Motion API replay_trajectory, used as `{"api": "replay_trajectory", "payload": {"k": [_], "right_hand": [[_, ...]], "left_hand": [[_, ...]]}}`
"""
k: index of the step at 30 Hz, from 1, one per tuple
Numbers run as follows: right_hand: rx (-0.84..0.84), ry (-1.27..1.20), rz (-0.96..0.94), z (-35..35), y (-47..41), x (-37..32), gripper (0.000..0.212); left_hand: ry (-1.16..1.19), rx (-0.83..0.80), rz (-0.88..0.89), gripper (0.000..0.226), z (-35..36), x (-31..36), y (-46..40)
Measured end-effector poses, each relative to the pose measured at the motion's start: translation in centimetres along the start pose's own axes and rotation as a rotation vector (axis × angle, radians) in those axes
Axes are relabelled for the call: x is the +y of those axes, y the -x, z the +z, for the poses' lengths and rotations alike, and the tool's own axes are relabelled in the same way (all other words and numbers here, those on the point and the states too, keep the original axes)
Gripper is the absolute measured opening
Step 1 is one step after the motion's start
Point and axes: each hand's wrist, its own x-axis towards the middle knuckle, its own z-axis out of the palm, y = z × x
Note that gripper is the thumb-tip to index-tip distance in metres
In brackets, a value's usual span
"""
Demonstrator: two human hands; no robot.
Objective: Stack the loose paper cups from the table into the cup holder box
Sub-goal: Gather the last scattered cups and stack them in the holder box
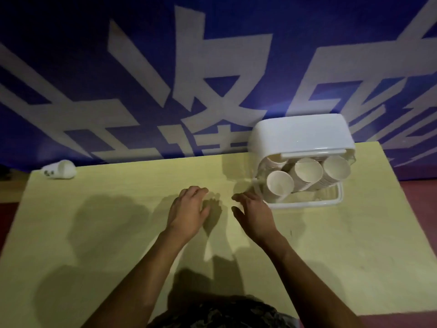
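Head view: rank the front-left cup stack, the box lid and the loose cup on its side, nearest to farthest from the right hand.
1. front-left cup stack, just right of the right hand.
2. box lid, behind the stacks.
3. loose cup, far-left table corner.

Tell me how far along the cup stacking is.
Mostly done: three stacks of cups sit in the holder box. Nothing is in hand; the left hand and right hand are over the table, holding nothing. Left: one loose cup lying on its side at the far left corner.
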Motion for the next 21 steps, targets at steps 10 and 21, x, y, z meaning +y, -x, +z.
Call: {"api": "replay_trajectory", "payload": {"k": [10, 21], "right_hand": [[-0.143, 0.094, -0.138, 11.1, -5.5, -15.8, 0.031], [-0.192, 0.091, -0.123, 24.2, -14.6, -32.7, 0.031]], "left_hand": [[-0.016, 0.067, -0.209, 0.043, -6.1, -21.3, 4.2], [-0.034, 0.091, -0.358, 0.045, -10.4, -45.3, -0.6]]}}
